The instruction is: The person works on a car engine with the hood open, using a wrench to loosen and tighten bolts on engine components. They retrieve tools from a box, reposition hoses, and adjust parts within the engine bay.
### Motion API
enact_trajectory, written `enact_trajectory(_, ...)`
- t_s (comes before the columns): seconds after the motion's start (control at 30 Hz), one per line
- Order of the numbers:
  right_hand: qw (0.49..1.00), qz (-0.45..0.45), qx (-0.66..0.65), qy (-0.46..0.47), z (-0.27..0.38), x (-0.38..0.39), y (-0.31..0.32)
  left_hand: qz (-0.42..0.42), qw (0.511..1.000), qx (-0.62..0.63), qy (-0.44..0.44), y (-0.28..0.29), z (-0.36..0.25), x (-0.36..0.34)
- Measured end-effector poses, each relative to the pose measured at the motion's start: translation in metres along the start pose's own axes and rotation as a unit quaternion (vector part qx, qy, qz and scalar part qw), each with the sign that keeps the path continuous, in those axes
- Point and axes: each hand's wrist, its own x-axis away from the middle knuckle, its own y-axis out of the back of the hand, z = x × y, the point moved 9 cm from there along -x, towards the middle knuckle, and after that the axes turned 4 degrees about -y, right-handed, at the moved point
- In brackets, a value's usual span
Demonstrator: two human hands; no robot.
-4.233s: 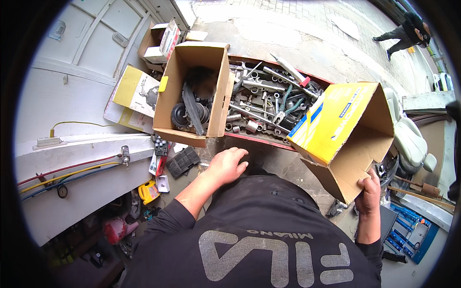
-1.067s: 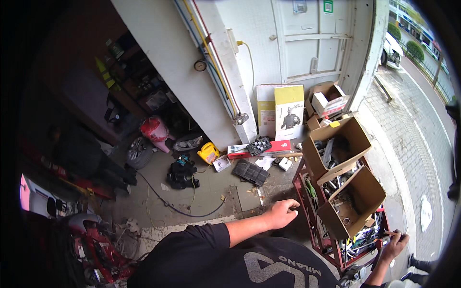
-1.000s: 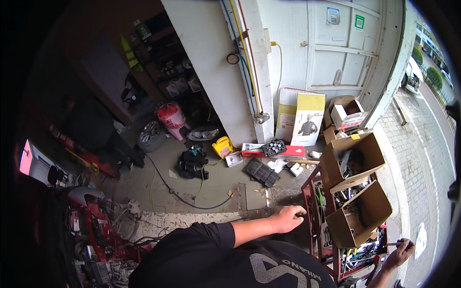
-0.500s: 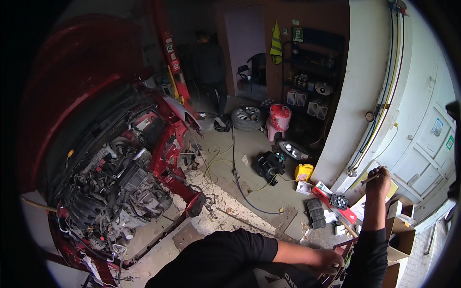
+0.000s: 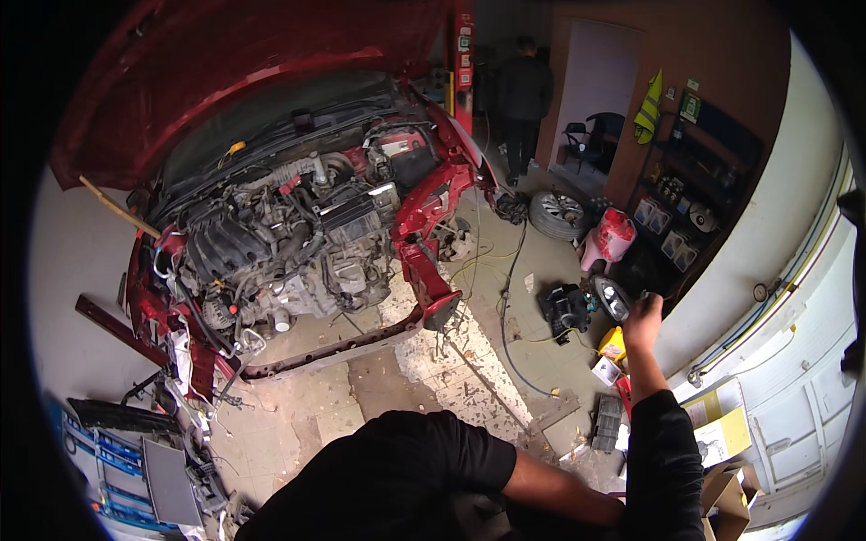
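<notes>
My right hand [image 5: 642,325] is raised at the right, its arm in a black sleeve, with the fingers closed. A small dark tip shows at the top of the fist, too small to name. Behind this hand, farther off, lie a car headlight [image 5: 611,299] and a yellow jug [image 5: 612,344], neither clearly touched. My left forearm [image 5: 555,487] crosses in front of my body toward the right. Its hand is hidden behind my right sleeve. To the left stands a red car with its hood [image 5: 244,68] up and its engine [image 5: 298,234] exposed.
A black car part [image 5: 566,311], a wheel [image 5: 557,216], a red-and-pink stool [image 5: 609,239] and a hose [image 5: 507,334] are on the floor. An open cardboard box [image 5: 726,500] is at lower right. Another person [image 5: 525,104] stands at the back. Blue racks [image 5: 113,469] lie lower left.
The view has swung left toward the car, so the engine sits nearer the middle. My right hand stays raised; the thin stick-like thing in it no longer shows clearly. My left hand has gone behind the right sleeve.
</notes>
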Motion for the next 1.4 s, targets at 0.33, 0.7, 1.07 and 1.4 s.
enact_trajectory(0.33,0.767,0.599,0.135,0.189,0.138,0.31,-0.144,-0.238,0.967,0.041,0.088,0.109,0.01,0.219)
enact_trajectory(0.7,0.772,0.603,-0.149,0.131,0.303,0.344,-0.22,-0.456,0.72,0.061,0.52,0.083,0.07,0.617)
enact_trajectory(1.07,0.785,0.579,-0.217,-0.036,0.39,0.284,-0.307,-0.669,0.562,0.221,0.434,0.129,0.053,0.762)
enact_trajectory(1.4,0.665,0.682,-0.269,0.14,0.485,0.236,-0.395,-0.485,0.592,-0.246,0.596,0.24,0.032,0.779)
